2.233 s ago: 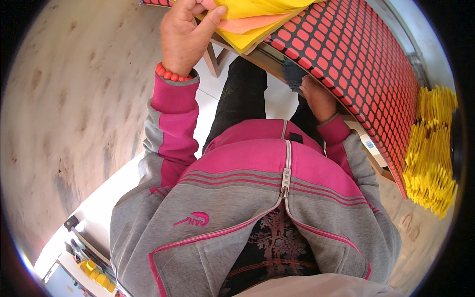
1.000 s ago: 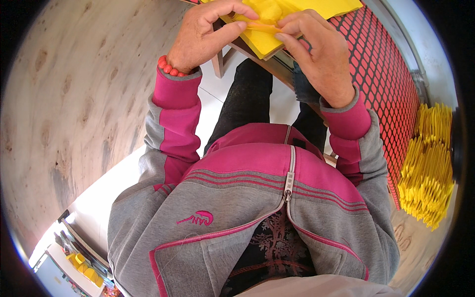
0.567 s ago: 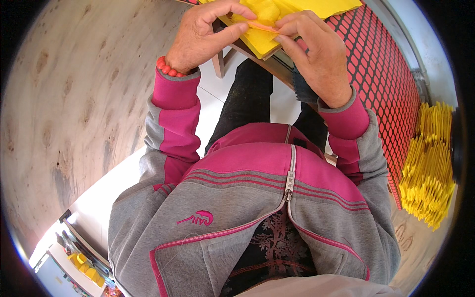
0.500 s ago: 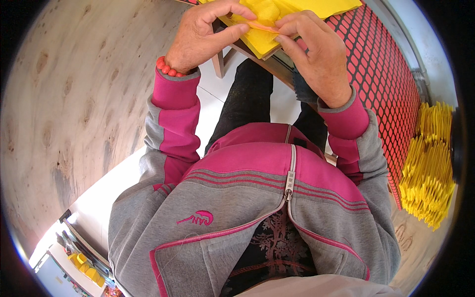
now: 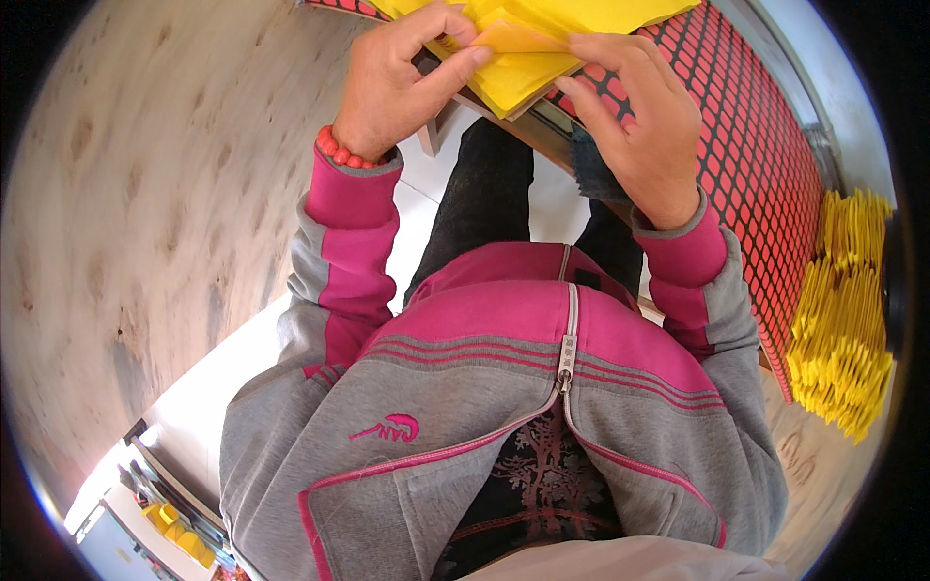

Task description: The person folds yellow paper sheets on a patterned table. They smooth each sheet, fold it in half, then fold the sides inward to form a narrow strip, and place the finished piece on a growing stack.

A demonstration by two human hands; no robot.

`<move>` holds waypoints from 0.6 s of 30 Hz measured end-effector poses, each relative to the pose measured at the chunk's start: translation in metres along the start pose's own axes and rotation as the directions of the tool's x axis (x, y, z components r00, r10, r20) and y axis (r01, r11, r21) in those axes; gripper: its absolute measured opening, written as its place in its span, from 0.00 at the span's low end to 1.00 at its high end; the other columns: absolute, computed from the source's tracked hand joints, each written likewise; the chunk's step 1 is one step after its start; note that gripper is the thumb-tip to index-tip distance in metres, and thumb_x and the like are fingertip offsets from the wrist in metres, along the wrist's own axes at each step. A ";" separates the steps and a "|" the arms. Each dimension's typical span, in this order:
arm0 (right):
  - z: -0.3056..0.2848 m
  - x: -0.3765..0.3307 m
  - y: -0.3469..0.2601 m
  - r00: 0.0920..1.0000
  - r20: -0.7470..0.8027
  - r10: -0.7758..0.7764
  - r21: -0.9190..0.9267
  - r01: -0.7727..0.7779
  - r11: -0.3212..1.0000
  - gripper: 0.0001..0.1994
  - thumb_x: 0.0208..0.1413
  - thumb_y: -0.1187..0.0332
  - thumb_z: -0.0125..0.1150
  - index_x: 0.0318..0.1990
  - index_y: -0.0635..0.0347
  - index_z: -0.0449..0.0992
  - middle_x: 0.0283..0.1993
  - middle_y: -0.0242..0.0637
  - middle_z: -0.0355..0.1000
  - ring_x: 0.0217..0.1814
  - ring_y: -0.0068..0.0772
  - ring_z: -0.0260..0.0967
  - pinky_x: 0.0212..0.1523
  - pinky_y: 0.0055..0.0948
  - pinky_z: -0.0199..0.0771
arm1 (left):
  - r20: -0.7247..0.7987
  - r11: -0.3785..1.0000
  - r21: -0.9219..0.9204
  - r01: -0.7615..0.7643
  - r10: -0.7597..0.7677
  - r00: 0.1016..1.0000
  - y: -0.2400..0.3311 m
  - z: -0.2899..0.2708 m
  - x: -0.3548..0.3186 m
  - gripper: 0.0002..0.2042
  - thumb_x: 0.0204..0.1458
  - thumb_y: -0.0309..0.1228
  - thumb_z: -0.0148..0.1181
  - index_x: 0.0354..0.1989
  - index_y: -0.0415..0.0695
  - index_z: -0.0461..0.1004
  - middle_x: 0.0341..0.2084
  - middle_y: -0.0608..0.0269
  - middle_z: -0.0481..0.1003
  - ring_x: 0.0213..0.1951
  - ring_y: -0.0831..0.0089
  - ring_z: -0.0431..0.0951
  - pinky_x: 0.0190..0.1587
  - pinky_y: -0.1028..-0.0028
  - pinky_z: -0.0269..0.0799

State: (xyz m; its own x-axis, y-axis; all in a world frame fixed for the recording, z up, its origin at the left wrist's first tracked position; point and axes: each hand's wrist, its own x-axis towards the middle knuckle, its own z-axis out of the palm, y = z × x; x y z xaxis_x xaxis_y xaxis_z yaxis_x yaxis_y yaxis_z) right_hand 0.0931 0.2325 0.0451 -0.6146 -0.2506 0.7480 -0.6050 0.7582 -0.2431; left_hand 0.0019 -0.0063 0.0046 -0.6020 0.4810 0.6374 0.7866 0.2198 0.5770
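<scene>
At the table's near edge my left hand pinches the left end of a folded flap of thin yellow paper between thumb and fingers. My right hand is open: its thumb stands apart from the fingers, and a fingertip lies at the flap's pointed right end. Beneath the flap are more yellow sheets, stacked with a corner pointing toward me. The stack's far part is cut off by the frame's top.
A red and black patterned cover spreads over the table to the right. A dense pile of folded yellow pieces stands at the far right. Dark cloth hangs at the table's edge. Wood-patterned board fills the left side.
My right thumb has come off the paper and the right hand has opened, shifting slightly right and nearer. The pinched strip now shows as a wider, pointed flap. My left hand keeps its pinch.
</scene>
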 end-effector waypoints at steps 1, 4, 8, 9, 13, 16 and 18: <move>-0.002 -0.001 0.002 0.999 -0.043 -0.028 -0.019 0.027 0.999 0.12 0.51 0.72 0.71 0.44 0.59 0.80 0.41 0.37 0.79 0.42 0.43 0.78 0.41 0.34 0.78 | -0.038 1.000 0.002 -0.001 0.001 0.999 0.001 0.002 0.000 0.07 0.57 0.24 0.67 0.42 0.37 0.79 0.36 0.65 0.80 0.40 0.78 0.79 0.48 0.76 0.74; -0.009 -0.005 0.005 0.999 -0.046 -0.010 -0.060 0.007 0.998 0.11 0.51 0.72 0.71 0.42 0.60 0.80 0.42 0.37 0.79 0.43 0.42 0.78 0.42 0.33 0.78 | -0.152 1.000 0.010 0.000 0.002 0.988 0.009 0.011 0.005 0.11 0.54 0.25 0.71 0.44 0.38 0.79 0.38 0.64 0.81 0.42 0.76 0.81 0.49 0.74 0.76; -0.010 -0.012 0.000 1.000 -0.003 0.005 -0.036 -0.005 0.999 0.11 0.50 0.71 0.72 0.41 0.60 0.79 0.42 0.36 0.80 0.45 0.41 0.78 0.44 0.34 0.79 | -0.180 0.995 0.095 -0.008 0.025 0.983 0.027 0.020 0.008 0.19 0.50 0.23 0.73 0.51 0.38 0.78 0.41 0.60 0.83 0.46 0.73 0.83 0.50 0.73 0.77; -0.008 -0.013 -0.002 1.000 -0.011 -0.029 -0.040 0.029 0.999 0.11 0.49 0.71 0.72 0.41 0.59 0.79 0.42 0.36 0.80 0.45 0.41 0.78 0.44 0.34 0.79 | -0.165 0.993 0.114 -0.022 0.040 0.985 0.029 0.019 0.010 0.18 0.50 0.22 0.72 0.51 0.38 0.79 0.41 0.60 0.83 0.45 0.72 0.83 0.48 0.73 0.77; 0.002 -0.017 -0.009 0.996 -0.005 -0.087 -0.067 0.087 0.994 0.13 0.47 0.69 0.72 0.41 0.58 0.79 0.44 0.35 0.80 0.44 0.40 0.78 0.44 0.35 0.79 | -0.101 0.983 0.159 -0.093 0.110 0.989 0.028 0.017 0.020 0.12 0.51 0.22 0.67 0.45 0.43 0.82 0.40 0.60 0.82 0.37 0.63 0.83 0.40 0.74 0.78; 0.008 -0.016 -0.011 0.985 -0.020 -0.171 -0.068 0.170 0.983 0.13 0.45 0.69 0.72 0.39 0.58 0.78 0.44 0.35 0.79 0.42 0.39 0.78 0.42 0.35 0.78 | 0.002 0.956 0.258 -0.141 0.145 0.989 0.027 0.013 0.023 0.14 0.49 0.23 0.69 0.45 0.46 0.83 0.41 0.59 0.83 0.37 0.62 0.84 0.38 0.72 0.79; 0.008 -0.017 -0.012 0.985 -0.022 -0.168 -0.074 0.166 0.983 0.13 0.46 0.69 0.71 0.39 0.58 0.78 0.45 0.35 0.79 0.42 0.39 0.78 0.42 0.35 0.78 | -0.014 0.971 0.208 -0.118 0.123 0.992 0.026 0.014 0.025 0.12 0.51 0.24 0.68 0.45 0.44 0.82 0.41 0.59 0.83 0.35 0.62 0.83 0.38 0.73 0.79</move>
State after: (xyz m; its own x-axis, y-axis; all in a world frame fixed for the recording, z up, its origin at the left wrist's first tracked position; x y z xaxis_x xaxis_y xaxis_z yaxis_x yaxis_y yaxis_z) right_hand 0.1066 0.2222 0.0306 -0.4927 -0.3616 0.7916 -0.6600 0.7480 -0.0691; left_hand 0.0088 0.0231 0.0284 -0.5022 0.4924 0.7108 0.8633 0.3333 0.3791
